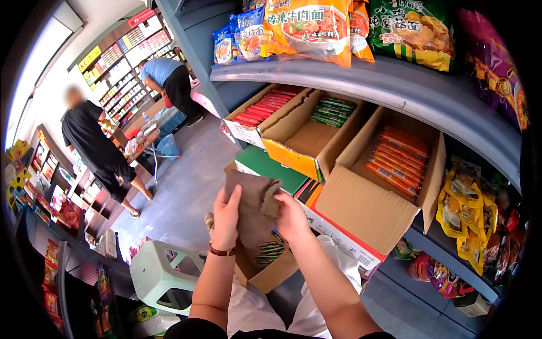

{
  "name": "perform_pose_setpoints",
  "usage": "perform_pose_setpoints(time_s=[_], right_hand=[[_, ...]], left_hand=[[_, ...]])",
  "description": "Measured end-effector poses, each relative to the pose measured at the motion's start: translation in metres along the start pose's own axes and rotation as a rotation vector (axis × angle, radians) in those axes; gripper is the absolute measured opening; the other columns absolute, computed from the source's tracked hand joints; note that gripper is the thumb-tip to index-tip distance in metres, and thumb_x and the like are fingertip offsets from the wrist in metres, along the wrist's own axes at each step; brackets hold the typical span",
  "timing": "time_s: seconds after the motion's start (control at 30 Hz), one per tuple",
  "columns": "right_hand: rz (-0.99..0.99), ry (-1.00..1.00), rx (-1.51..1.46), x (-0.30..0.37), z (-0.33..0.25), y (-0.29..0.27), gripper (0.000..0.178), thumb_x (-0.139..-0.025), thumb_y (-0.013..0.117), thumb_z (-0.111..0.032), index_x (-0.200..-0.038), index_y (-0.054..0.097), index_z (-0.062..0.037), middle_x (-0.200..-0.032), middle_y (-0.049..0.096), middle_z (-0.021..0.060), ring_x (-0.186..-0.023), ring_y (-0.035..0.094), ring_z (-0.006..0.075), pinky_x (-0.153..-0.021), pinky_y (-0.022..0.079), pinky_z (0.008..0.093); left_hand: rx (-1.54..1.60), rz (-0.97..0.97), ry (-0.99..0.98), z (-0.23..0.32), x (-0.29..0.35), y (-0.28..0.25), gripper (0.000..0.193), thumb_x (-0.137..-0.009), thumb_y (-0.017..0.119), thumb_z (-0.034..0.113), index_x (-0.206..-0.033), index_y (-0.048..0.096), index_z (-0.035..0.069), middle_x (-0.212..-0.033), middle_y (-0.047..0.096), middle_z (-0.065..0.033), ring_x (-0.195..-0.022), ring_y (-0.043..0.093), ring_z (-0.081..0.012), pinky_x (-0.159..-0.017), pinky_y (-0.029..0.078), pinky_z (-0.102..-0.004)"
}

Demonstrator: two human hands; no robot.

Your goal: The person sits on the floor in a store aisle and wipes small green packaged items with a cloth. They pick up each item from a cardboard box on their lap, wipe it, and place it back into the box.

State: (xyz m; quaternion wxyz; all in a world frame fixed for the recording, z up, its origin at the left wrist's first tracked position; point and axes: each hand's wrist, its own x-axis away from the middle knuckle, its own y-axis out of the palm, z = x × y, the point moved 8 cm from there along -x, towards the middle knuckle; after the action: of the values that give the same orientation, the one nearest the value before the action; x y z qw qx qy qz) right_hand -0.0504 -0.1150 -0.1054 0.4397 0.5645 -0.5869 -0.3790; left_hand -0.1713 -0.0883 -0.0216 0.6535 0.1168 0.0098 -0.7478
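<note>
Brown cloth in both hands' fingers, lettered orange packet

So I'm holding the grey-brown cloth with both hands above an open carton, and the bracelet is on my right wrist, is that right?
Not quite: the head view shows the bracelet on your left wrist, not your right. The rest holds: your left hand and right hand hold the grey-brown cloth above an open carton.
</note>
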Motion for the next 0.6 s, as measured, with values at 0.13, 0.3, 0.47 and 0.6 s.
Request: perform_pose_setpoints(time_s=[0.13, 0.3, 0.47, 0.6], right_hand=[[0.283, -0.371, 0.207, 0.005, -0.041, -0.029, 0.042, -0.082, 0.06, -0.023, -0.119, 0.046, -0.0082, -0.12, 0.052, 0.0057, -0.117, 0.042, 0.0172, -0.1, 0.026, 0.0338], [-0.052, -0.198, 0.473, 0.018, -0.036, 0.022, 0.055, -0.083, 0.066, -0.029, -0.126, 0.042, -0.0032, -0.121, 0.051, 0.0119, -0.111, 0.048, 0.0183, -0.095, 0.037, 0.0319], [0.098, -0.095, 0.191, 0.008, -0.038, -0.009, 0.049, -0.079, 0.07, -0.029, -0.115, 0.051, -0.0008, -0.11, 0.057, 0.0115, -0.101, 0.055, 0.0203, -0.087, 0.044, 0.0325], [0.18, -0.05, 0.066, 0.004, -0.021, -0.015, 0.048, -0.081, 0.067, -0.025, -0.119, 0.049, -0.0028, -0.115, 0.056, 0.0104, -0.105, 0.053, 0.0219, -0.09, 0.043, 0.0346]], left_hand=[[-0.12, -0.064, 0.015, 0.028, 0.0, -0.001, 0.022, -0.089, 0.056, 0.013, -0.107, 0.055, 0.0, -0.097, 0.062, -0.0027, -0.087, 0.056, -0.0094, -0.077, 0.045, -0.0241], [-0.362, -0.271, 0.004, 0.044, -0.004, 0.035, 0.023, -0.087, 0.058, 0.013, -0.106, 0.056, -0.001, -0.098, 0.061, -0.004, -0.089, 0.057, -0.0114, -0.077, 0.046, -0.0256], [-0.706, -0.421, 0.74, 0.081, -0.047, 0.132, 0.022, -0.085, 0.058, 0.011, -0.103, 0.057, 0.0, -0.095, 0.062, -0.0112, -0.089, 0.06, -0.0239, -0.077, 0.047, -0.0307], [-0.914, -0.696, 0.957, 0.055, -0.1, 0.235, 0.018, -0.082, 0.054, 0.01, -0.098, 0.057, 0.001, -0.093, 0.06, -0.0182, -0.091, 0.056, -0.036, -0.078, 0.045, -0.0413]])
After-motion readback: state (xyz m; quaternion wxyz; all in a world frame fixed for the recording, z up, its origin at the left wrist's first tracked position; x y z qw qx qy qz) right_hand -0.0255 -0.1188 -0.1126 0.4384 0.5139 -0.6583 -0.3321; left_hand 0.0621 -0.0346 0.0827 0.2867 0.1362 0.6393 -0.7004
